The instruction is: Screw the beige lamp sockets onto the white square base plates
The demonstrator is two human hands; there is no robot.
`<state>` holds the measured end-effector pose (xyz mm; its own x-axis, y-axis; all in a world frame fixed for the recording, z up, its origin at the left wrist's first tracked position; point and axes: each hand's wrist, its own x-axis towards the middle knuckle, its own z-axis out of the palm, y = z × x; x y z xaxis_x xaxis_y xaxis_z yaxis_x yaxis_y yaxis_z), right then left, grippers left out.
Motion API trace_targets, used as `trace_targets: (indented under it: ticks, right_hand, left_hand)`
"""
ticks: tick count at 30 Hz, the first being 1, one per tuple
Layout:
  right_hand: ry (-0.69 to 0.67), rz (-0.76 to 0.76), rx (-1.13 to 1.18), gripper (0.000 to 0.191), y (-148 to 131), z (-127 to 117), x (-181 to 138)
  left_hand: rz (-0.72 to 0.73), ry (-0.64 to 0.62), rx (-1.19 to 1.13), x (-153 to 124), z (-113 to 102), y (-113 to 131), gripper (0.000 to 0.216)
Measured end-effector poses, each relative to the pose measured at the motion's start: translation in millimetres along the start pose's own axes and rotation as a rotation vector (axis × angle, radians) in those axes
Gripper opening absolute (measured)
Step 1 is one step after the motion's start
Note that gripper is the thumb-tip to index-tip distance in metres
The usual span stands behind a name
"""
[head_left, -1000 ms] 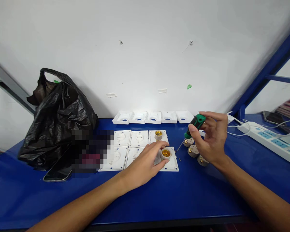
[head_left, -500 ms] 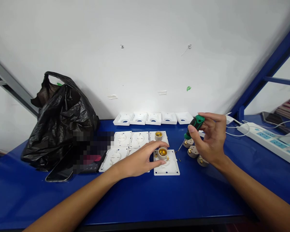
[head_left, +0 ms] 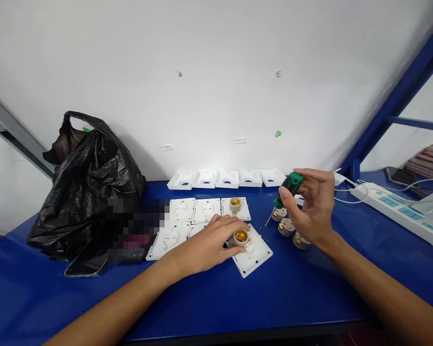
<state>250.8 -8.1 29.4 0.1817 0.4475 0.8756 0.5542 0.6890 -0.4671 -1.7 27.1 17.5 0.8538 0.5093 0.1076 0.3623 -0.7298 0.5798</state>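
Left grip (head_left: 208,249) pinches the round socket (head_left: 241,236) by its sides over the askew white plate (head_left: 254,259) on the desk (head_left: 274,302), seemingly to steady it, while the right grip (head_left: 313,206) clasps the screwdriver (head_left: 289,187) tip-down near loose screws (head_left: 267,240), perhaps to save setting it aside.

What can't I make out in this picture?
Head view: whatever the black bag holds; its plastic hides it.
Head view: most of one white plate, behind the left hand.
Head view: exact shape of the small loose pieces near the screwdriver; too small.
Head view: the power strip's near end, cut off by the right edge.
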Motion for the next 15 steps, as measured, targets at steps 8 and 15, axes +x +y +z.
trace_targets:
  ticks: [8,15]
  right_hand:
    - [-0.009,0.007,0.004,0.040,1.5,-0.3,-0.1]
    - [-0.009,0.016,0.004,0.040,1.6,-0.9,0.1]
  left_hand:
    - [-0.041,0.004,0.108,-3.8,10.6,18.0,0.025]
    - [-0.025,0.036,-0.059,-3.2,8.0,20.2,0.039]
